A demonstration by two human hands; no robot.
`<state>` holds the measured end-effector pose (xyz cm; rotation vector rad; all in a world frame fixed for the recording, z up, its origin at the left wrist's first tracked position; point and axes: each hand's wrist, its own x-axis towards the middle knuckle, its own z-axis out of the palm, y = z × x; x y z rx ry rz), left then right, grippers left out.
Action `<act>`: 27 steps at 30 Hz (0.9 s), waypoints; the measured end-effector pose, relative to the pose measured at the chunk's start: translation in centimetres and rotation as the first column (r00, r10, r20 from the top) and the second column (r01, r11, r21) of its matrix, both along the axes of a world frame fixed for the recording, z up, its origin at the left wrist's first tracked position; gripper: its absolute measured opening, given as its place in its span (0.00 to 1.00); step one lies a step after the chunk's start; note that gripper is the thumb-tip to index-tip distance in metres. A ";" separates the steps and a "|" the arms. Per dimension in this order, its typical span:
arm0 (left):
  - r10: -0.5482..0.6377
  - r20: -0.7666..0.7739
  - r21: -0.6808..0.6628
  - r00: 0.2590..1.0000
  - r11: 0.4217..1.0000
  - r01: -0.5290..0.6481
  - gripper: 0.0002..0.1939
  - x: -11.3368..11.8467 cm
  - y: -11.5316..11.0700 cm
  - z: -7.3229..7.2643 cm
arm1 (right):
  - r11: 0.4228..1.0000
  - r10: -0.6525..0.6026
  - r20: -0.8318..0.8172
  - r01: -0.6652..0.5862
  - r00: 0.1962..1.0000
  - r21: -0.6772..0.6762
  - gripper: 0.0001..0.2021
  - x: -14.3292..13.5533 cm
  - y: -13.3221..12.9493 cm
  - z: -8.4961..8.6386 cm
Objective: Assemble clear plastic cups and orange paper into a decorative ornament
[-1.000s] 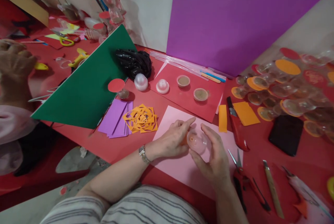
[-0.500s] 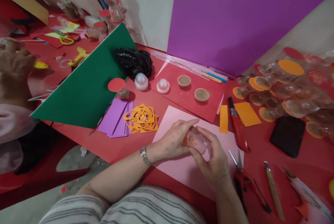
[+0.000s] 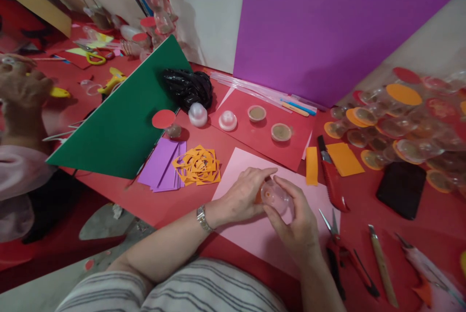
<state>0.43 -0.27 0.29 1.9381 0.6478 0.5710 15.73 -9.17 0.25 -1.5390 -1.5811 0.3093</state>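
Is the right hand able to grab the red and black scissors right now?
Probably yes: the scissors lie close beside the right hand, with nothing standing between. But it holds the clear plastic cup, so it would likely need to let go first.

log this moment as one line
left hand: at clear plastic piece | right hand: holding it | beneath: pink sheet | nearby: scissors

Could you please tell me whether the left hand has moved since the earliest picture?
Yes, slightly: judged against the pink paper sheet, the left hand has shifted a little to the right and toward the bottom of the picture.
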 end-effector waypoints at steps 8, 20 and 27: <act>-0.132 0.024 -0.090 0.991 0.987 0.134 0.50 -0.6 0.5 0.7 | 0.999 0.019 0.015 -0.019 1.000 0.046 0.29 0.2 -0.4 0.2; -0.091 0.041 -0.070 0.995 0.993 0.094 0.51 0.2 -0.1 -0.2 | 0.997 0.080 0.002 -0.080 0.997 0.004 0.23 0.0 -0.2 -0.1; -0.037 0.030 -0.107 0.999 0.993 0.040 0.51 0.2 -0.2 -0.3 | 0.996 0.086 -0.014 -0.086 0.996 0.003 0.23 -0.1 -0.1 -0.1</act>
